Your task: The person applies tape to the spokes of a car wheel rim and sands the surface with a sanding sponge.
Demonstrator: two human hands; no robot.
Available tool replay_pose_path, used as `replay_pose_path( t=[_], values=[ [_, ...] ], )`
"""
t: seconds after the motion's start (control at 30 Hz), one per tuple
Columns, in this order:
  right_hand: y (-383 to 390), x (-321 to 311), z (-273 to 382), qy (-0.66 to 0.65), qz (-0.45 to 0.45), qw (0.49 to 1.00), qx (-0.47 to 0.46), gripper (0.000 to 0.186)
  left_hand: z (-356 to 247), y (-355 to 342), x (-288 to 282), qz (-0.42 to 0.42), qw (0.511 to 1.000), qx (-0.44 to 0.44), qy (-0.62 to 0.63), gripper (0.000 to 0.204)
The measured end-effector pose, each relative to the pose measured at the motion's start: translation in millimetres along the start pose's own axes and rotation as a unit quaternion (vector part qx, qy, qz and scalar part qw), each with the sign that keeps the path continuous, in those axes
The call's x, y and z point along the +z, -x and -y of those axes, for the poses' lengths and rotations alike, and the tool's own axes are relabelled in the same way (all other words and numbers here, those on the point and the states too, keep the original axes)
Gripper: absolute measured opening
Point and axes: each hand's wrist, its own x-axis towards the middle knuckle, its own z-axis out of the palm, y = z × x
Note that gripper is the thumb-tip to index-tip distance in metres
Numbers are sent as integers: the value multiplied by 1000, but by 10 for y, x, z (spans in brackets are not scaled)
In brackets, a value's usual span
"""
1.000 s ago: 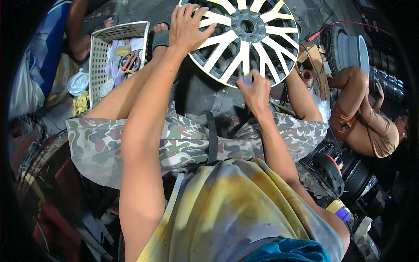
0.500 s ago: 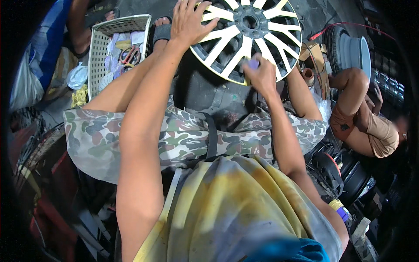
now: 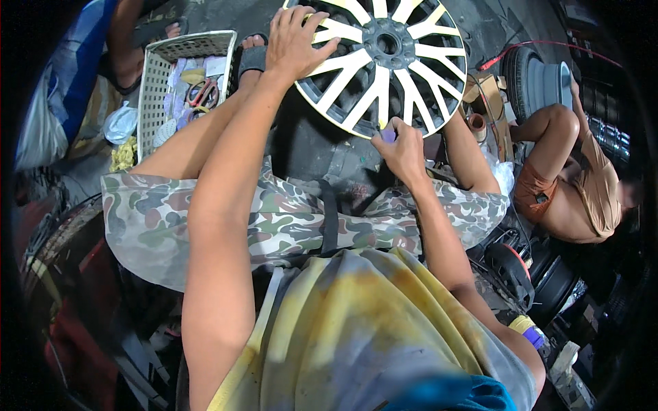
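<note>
A wheel rim [image 3: 417, 53] with pale yellow and white spokes and dark gaps is propped between my legs at the top. My left hand [image 3: 295, 42] lies over its left edge, fingers spread and thumb pointing toward the hub. At the lower edge of the rim, my right hand [image 3: 403, 151] pinches a small purple pad [image 3: 388, 134] between thumb and fingers. The pad is beside the end of a lower spoke; whether it touches the rim is hard to tell.
A white plastic basket [image 3: 145, 96] at left holds purple scraps and red-handled scissors [image 3: 203, 94]. At right stand a tyre with a grey wheel [image 3: 548, 81], cardboard [image 3: 488, 96] and a brown roll [image 3: 477, 125]. Another person [image 3: 569, 185] squats beyond them; a red cable [image 3: 521, 45] crosses the floor.
My right hand has drawn back from the spokes to the rim's lower edge with the purple pad. The rim has shifted slightly left. The other person's arm has moved toward the grey wheel.
</note>
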Motion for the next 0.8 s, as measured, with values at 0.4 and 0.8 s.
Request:
replay_pose_path(
  t=[0.4,0.8],
  values=[
    [-419,-506,-611,-107,-180,976,60,31,187,23,103,12,998,26,-62,53],
    [-1054,-27,-448,87,-162,975,-120,27,-3,-26,-22,23,1000,-15,-9,55]
  ],
)
